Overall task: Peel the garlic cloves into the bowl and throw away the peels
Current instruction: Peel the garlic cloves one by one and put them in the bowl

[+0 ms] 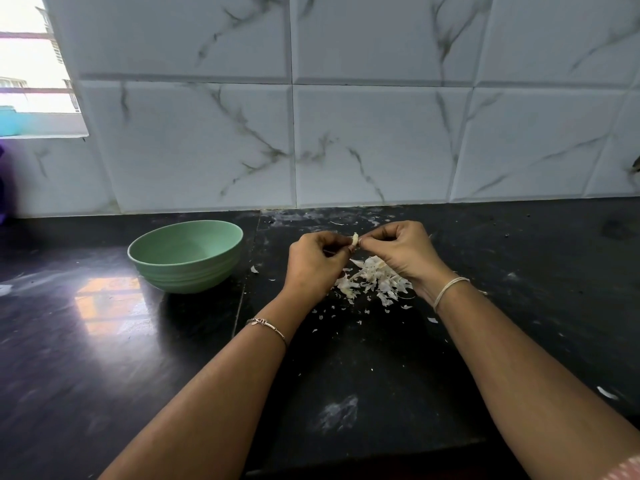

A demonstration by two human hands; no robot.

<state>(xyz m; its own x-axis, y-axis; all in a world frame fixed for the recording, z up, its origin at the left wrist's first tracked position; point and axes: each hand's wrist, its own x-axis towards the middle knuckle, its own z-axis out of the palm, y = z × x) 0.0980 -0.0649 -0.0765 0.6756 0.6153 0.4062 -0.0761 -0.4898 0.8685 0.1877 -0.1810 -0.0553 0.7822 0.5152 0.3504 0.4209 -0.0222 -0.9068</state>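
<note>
The clove (354,240) stood almost straight up, with its thin tip pointing up. It was small and creamy white. Both hands held it in the air above the black counter (104,341). The left hand (317,265) pinched it from one side with curled fingers. The right hand (401,252) pinched it from the other side. A heap of white, papery peels (374,280) lay just under the hands, with little bits scattered around. A green bowl (187,275) sat to the left, apart from the peels.
</note>
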